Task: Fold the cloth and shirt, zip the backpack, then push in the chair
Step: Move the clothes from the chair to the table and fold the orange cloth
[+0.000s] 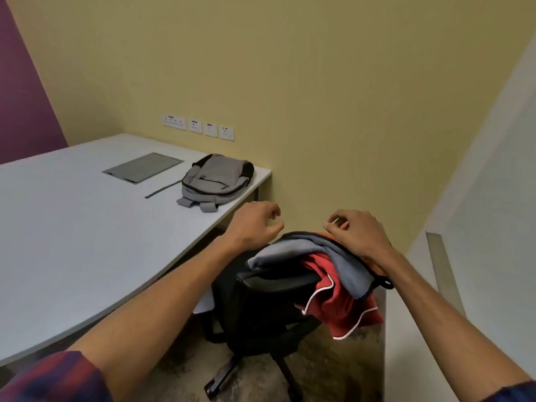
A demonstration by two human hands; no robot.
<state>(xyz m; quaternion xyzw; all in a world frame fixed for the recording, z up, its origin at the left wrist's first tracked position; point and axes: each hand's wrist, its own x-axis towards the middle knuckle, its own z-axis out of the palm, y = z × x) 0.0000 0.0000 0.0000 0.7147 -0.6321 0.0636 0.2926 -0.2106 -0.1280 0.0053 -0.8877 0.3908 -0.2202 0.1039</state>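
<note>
A grey cloth [293, 250] lies draped over the backrest of a black office chair [261, 309]. Under it hangs a red shirt [336, 303] with white piping. A grey backpack [216, 179] lies flat on the white desk [87, 227] near its far right corner. My left hand [255, 224] hovers just left of the cloth with its fingers loosely curled, holding nothing. Above the cloth's right side my right hand [356, 230] hangs with curled fingers, and its wrist is close over the cloth. Neither hand visibly grips anything.
A grey flap panel [143, 167] is set into the desk top. Wall sockets [198, 126] sit on the yellow wall behind. A white partition [475, 227] stands at the right. The chair stands pulled out on the carpet, between the desk and the partition.
</note>
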